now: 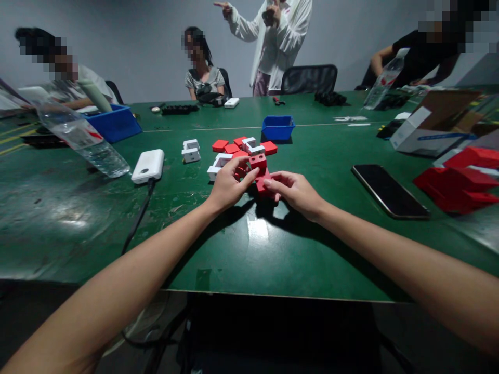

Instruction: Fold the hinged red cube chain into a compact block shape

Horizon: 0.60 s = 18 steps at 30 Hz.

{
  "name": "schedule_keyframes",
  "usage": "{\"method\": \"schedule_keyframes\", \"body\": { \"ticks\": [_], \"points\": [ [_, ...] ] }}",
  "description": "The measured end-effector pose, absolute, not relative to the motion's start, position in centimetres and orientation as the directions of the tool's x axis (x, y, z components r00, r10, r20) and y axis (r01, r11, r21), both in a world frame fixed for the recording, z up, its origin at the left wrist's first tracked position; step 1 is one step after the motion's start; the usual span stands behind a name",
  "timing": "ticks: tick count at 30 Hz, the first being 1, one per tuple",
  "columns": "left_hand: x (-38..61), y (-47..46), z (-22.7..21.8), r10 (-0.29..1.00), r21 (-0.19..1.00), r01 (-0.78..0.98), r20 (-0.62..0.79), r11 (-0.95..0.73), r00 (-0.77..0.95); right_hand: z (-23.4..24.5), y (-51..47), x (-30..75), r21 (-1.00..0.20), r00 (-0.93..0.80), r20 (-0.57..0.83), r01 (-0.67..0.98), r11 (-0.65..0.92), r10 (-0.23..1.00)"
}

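My left hand (229, 185) and my right hand (297, 193) are both closed on a red block piece (262, 179), held just above the table. Two small dark holes show in its upper end. The left fingers pinch that upper part, while the right thumb and fingers grip the lower part. Whether it is one piece or two joined parts, I cannot tell. Just beyond my hands lies a loose group of red blocks (220, 146) and white notched blocks (253, 147). Another white notched block (191, 151) stands apart to the left.
On the green table (218, 249), a white power bank (148, 166) with a black cable and a water bottle (83, 140) are left. A blue bin (278, 128) stands ahead. At right are a phone (390, 191), large red pieces (458, 187) and a cardboard box (431, 124). Several people are beyond.
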State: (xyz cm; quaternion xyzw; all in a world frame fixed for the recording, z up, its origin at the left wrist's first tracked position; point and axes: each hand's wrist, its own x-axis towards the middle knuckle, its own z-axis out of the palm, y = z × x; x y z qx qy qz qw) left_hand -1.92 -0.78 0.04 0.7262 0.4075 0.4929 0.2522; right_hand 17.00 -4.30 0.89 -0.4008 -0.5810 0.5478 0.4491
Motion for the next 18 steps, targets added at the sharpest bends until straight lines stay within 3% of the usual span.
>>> {"method": "schedule_keyframes", "body": {
  "ticks": [4,8,14,18],
  "points": [
    [-1.8,-0.7,0.0,0.862,0.798,0.331,0.439,-0.503,0.253,1.0,-3.9,17.2,-0.97,-0.319,-0.019,-0.224,-0.095,0.948],
    [-1.8,-0.6,0.0,0.913,0.904,0.238,0.281,-0.356,0.296,1.3,-4.0,17.2,-0.967,-0.374,-0.045,-0.215,-0.134,0.926],
    [-1.7,-0.7,0.2,0.944,0.946,0.142,0.261,-0.291,0.2,2.2,-3.8,18.2,-0.987,-0.434,-0.007,0.146,0.062,0.901],
    [-1.5,-0.8,0.0,0.937,0.934,0.151,0.295,-0.325,0.189,4.4,-3.6,20.5,-0.822,-0.372,0.202,0.439,0.363,0.906]
  ]
}}
